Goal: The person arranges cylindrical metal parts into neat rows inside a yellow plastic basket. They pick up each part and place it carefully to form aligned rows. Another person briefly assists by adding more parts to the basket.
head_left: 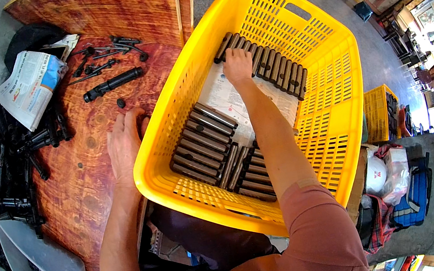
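Note:
A yellow plastic crate (355, 49) stands tilted in front of me, its floor lined with printed paper (225, 97). Inside, dark metal tubes lie side by side in rows: a far row (281, 72), a near-left group (199, 147) and a near group (255, 175) partly under my right forearm. My right hand (238, 64) reaches into the crate, fingers bent down and closed on a tube at the left part of the far row; the fingertips are partly hidden. My left hand (125, 142) rests on the wooden tabletop beside the crate's left rim, holding nothing, fingers loosely bent and apart.
On the reddish table (87, 180) lie a black flashlight-like cylinder (114, 84), a small black cap (121, 103), several thin black parts (101, 63) and a black heap (1, 166). A newspaper (31, 86) and grey bin (73, 268) sit left. Another yellow crate (378, 108) stands right.

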`<action>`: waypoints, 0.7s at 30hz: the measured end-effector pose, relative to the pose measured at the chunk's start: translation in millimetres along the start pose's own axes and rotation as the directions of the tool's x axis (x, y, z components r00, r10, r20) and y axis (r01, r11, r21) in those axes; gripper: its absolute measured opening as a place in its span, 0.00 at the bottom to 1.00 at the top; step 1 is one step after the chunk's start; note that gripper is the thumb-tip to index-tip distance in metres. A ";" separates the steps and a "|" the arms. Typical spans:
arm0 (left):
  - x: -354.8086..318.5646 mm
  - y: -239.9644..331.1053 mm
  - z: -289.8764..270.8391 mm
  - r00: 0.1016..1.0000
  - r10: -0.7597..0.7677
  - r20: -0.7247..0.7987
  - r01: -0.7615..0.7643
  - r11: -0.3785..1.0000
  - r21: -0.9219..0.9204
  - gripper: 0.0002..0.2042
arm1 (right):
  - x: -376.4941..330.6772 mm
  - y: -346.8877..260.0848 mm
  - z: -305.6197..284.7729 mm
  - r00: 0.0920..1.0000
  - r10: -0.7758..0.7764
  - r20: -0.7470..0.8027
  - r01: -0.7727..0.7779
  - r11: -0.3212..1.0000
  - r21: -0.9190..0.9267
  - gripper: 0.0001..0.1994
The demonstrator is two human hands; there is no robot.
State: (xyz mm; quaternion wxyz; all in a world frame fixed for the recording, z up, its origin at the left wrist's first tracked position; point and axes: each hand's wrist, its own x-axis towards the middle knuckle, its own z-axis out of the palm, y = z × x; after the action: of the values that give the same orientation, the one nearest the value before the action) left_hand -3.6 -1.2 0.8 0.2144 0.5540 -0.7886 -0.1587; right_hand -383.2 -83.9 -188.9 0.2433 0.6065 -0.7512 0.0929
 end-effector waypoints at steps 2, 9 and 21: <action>-0.3 -2.7 0.2 1.000 0.000 0.007 0.000 1.000 -0.011 0.11 | -0.1 0.9 -1.1 0.998 0.002 -0.061 0.000 1.000 0.031 0.10; -3.0 -4.7 4.5 0.993 0.081 -0.089 -0.081 0.997 0.005 0.10 | 20.0 11.5 -6.9 0.990 0.014 0.139 -0.024 0.997 0.067 0.20; -1.3 0.9 0.3 0.998 0.040 -0.045 -0.039 0.999 0.035 0.11 | 2.9 -7.8 -30.2 0.973 -0.082 0.215 0.076 0.996 0.035 0.18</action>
State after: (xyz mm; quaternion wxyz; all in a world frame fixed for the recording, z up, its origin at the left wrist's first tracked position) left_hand -4.1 0.4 0.8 0.2261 0.5452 -0.7969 -0.1283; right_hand -368.5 -75.2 -162.6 0.1556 0.6457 -0.7471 0.0266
